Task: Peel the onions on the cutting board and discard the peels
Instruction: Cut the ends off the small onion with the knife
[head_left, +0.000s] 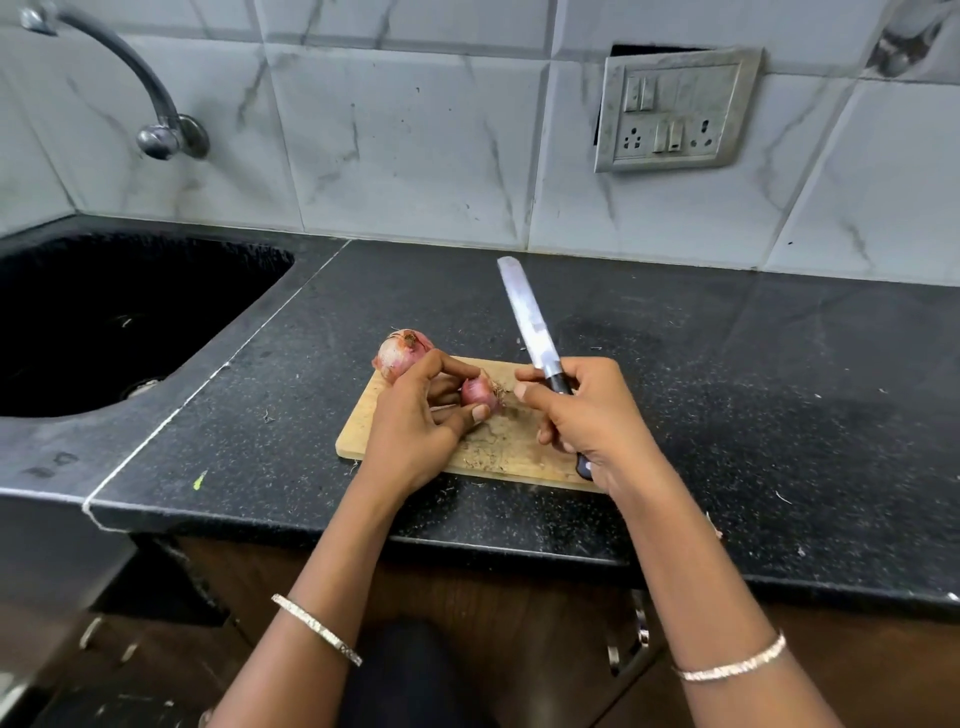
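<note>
The cutting board (498, 447) lies on the counter (727, 389), right of the sink (130, 322); an onion (400, 353) sits at its far-left corner.

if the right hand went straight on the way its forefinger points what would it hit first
Probably the small onion pinched in the left hand; its root end faces the right hand, though depth is unclear.

Black sink (218, 291) below a curved tap (165, 132), socket plate (675, 111) (slightly askew) on marble tiles (405, 145)
</note>
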